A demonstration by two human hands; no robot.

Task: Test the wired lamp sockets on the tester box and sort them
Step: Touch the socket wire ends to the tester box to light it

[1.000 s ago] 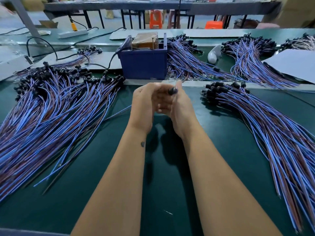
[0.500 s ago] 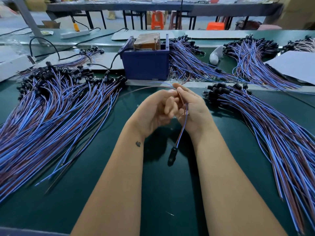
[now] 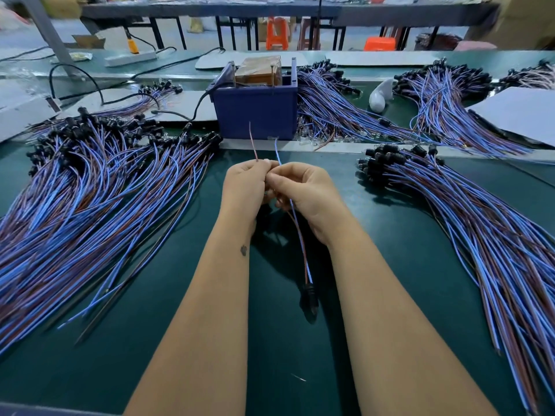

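Green bench (image 3: 180, 340) — wired-socket piles (image 3: 90, 205), orange stools (image 3: 277, 33) behind.

Our left hand (image 3: 244, 187) pinches the red wire (image 3: 253, 142), our right hand (image 3: 306, 193) the blue wire (image 3: 277, 153); the socket (image 3: 309, 298) dangles below them, the tester box (image 3: 258, 111) beyond.

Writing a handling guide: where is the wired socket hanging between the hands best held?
By its two leads, near the free ends, from above: the left hand pinches the red lead, the right hand the blue lead, so the black socket hangs clear below.
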